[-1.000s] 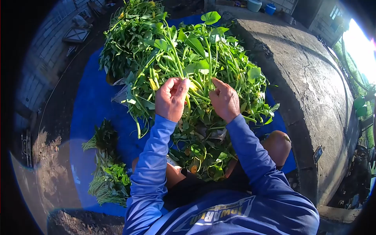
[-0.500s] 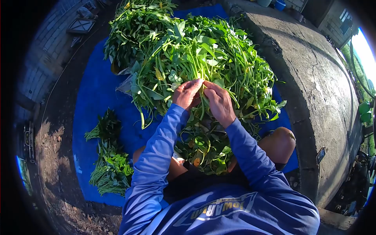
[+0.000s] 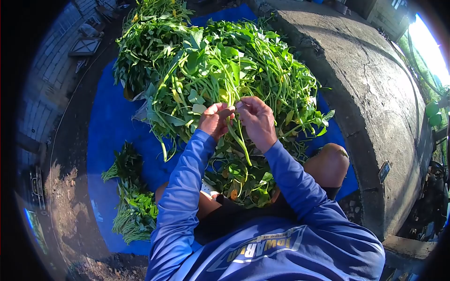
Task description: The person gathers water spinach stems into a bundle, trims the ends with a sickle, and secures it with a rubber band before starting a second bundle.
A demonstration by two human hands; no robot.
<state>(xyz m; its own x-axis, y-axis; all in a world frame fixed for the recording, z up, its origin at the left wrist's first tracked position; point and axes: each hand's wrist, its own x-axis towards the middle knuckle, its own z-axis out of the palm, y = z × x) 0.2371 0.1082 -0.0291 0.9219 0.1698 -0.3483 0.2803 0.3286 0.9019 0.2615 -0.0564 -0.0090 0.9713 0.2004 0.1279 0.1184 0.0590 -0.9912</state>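
Note:
A large heap of leafy green stems (image 3: 262, 61) lies in front of me on a blue sheet (image 3: 105, 154). My left hand (image 3: 216, 122) is closed around several green stems at the near side of the heap, and their lower ends hang below it. Close beside it on the right, my right hand (image 3: 257, 121) pinches at the same stems with thumb and forefinger. Loose leaves (image 3: 248, 180), some yellowed, lie between my legs below both hands.
Tied-looking bundles of greens (image 3: 133, 210) lie at the left on the sheet. A raised concrete slab (image 3: 365, 93) borders the right side. My bent knee (image 3: 328, 164) is right of the leaves. A block wall (image 3: 51, 61) stands at the far left.
The camera view has shifted slightly. My hands have moved a little apart, and a stem end now hangs lower beneath them.

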